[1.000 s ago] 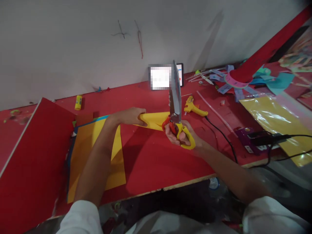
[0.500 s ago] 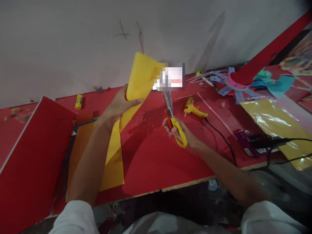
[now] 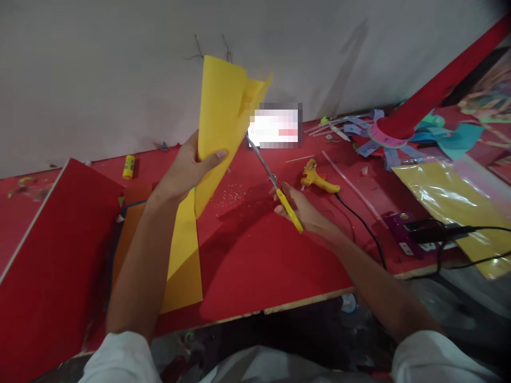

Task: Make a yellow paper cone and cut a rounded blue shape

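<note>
Glue stick (image 3: 128, 166) upright on red table (image 3: 255, 255), left side, near wall (image 3: 120, 80). Lit screen (image 3: 279, 130) at back by wall, content blurred. Yellow glue gun (image 3: 318, 178) lying down, black cord (image 3: 363, 225) attached. Clear straw (image 3: 351, 186) just beside it. Farther right: purple box (image 3: 394, 221), plastic-wrapped yellow sheets (image 3: 443, 197), red tube (image 3: 443, 85) with pink ring (image 3: 389, 138) round its base.

One pair of scissors (image 3: 289, 209), one glue gun (image 3: 319, 179), one yellow tube (image 3: 128, 167), one screen (image 3: 276, 126)

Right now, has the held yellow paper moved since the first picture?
Yes: the held yellow paper has gone up and left against the tablet. It was wholly below it; now its top stands higher.
</note>
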### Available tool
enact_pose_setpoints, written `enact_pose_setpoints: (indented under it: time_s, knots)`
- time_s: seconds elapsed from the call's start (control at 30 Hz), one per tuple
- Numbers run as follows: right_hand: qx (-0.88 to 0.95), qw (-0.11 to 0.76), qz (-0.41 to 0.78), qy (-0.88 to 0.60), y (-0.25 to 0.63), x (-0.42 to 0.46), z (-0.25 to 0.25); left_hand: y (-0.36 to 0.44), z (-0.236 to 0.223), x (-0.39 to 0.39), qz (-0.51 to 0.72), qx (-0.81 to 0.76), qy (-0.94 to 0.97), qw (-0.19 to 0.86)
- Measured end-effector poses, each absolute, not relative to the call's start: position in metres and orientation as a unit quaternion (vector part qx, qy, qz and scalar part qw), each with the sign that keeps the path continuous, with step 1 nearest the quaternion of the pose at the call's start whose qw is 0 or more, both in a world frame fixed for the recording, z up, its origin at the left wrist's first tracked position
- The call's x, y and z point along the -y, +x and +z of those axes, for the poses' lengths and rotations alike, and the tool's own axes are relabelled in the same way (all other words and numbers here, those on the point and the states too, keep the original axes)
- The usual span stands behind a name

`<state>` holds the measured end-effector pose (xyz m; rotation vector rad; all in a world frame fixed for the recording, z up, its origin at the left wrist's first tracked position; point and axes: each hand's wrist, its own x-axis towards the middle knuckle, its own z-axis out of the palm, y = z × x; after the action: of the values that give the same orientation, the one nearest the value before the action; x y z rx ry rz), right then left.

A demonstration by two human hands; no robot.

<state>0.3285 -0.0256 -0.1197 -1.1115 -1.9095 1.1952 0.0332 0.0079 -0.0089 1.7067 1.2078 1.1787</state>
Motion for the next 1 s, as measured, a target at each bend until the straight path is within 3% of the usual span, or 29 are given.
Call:
enact_pose_setpoints:
  time_s: [0.33,0.7,1.0]
  knots:
    - [0.714,0.287,0.443,-0.459,0.335,0.021,-0.113,0.028,-0.004,-0.007,0.464,-0.465,0.679,0.327]
    - [0.702,0.31,0.463,-0.444,0.33,0.017,-0.115,0.028,0.015,0.005,0.337,-0.522,0.73,0.286]
    - [0.72,0.304,0.423,-0.458,0.33,0.017,-0.109,0.028,0.025,0.013,0.331,-0.505,0.744,0.287]
